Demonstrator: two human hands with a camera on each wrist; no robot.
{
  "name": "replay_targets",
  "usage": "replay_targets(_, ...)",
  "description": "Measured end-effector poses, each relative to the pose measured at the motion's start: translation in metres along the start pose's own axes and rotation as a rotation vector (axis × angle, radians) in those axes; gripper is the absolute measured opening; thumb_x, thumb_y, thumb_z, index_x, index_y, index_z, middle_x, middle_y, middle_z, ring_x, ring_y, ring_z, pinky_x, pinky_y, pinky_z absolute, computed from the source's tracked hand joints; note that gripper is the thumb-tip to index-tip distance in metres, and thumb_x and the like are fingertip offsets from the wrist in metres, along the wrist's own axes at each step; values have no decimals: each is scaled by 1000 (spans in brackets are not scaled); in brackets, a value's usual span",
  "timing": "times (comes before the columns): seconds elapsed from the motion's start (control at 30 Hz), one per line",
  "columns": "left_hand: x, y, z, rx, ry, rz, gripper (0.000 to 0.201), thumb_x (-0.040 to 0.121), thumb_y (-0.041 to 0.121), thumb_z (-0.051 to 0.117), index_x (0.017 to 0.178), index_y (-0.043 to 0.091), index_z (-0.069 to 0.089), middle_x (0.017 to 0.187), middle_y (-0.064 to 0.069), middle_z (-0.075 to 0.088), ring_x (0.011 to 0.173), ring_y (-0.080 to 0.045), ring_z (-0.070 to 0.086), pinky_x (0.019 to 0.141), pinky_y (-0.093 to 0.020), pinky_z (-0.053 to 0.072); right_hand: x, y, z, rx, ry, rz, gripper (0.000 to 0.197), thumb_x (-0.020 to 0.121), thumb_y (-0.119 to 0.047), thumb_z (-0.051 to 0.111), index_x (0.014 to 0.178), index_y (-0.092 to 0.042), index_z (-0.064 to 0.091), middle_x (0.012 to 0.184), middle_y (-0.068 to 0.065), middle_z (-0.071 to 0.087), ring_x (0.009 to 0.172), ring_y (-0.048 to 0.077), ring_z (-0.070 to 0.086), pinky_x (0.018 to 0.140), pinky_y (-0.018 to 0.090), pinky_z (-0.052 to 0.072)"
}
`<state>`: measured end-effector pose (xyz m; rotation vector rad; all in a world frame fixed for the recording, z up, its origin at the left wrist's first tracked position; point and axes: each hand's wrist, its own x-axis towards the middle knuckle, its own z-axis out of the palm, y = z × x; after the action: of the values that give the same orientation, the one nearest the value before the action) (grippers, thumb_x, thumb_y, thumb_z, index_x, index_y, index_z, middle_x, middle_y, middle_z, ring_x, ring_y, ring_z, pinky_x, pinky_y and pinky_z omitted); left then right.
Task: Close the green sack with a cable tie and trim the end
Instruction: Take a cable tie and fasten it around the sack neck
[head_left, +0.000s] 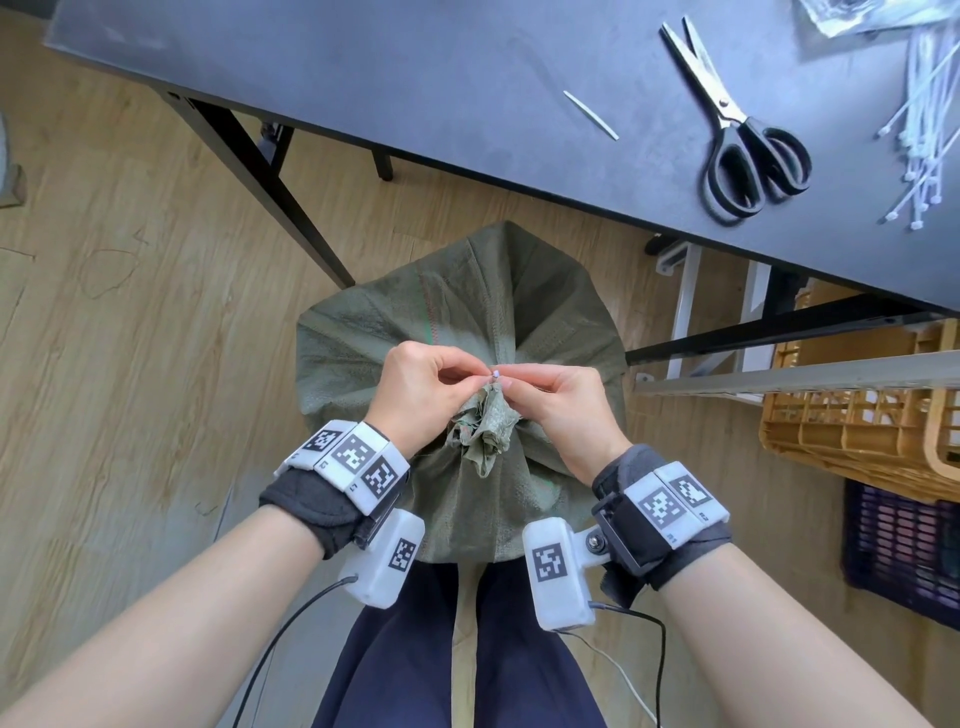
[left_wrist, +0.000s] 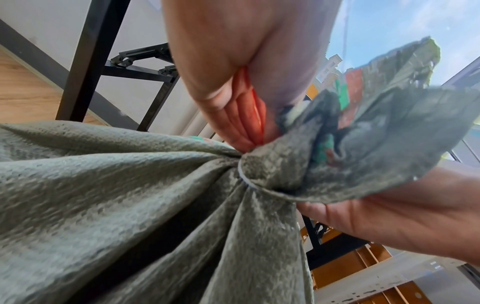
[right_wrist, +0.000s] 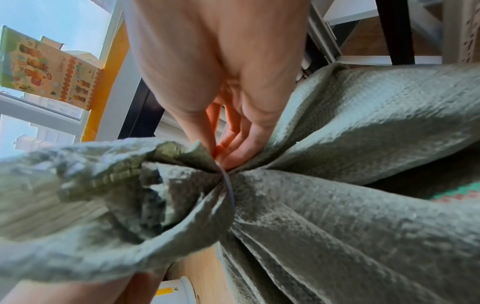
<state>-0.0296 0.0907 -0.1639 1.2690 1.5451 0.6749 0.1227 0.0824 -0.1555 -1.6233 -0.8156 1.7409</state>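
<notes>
Light wood-plank floor (head_left: 130, 322), dark grey tabletop (head_left: 415, 78) on black legs; window w/ sky in both wrist views. On table: 1 pair black-handled steel scissors (head_left: 737, 124), 1 cut white tie offcut (head_left: 591, 115), a loose heap of white cable ties (head_left: 924, 130) (count unclear). 1 woven olive-green sack (head_left: 457, 322) on floor, gathered neck pointing up, cinched by thin white cable tie (left_wrist: 244, 176). Left hand (head_left: 415, 395) & right hand (head_left: 558, 402): fingertips pinched together on tie's head at neck.
</notes>
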Motion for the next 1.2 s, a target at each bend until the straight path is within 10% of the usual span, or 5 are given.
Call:
replay_targets(0.9, 3, -1, 0, 7, -43, -32, 20, 72, 5, 76, 70, 17, 60, 64, 2, 70, 63, -10, 68, 72, -31, 55, 2, 0, 4, -135, 69, -83, 17, 82, 1, 67, 97, 8, 70, 85, 11, 70, 58, -7, 61, 63, 8, 51)
replay_targets(1.2, 6, -9, 0, -99, -25, -125, 12, 78, 5, 71, 88, 11, 73, 76, 3, 69, 63, 8, 63, 73, -9, 51, 0, 7, 1, -133, 78, -103, 8, 88, -2, 61, 92, 1, 67, 78, 6, 67, 67, 4, 62, 65, 16, 52)
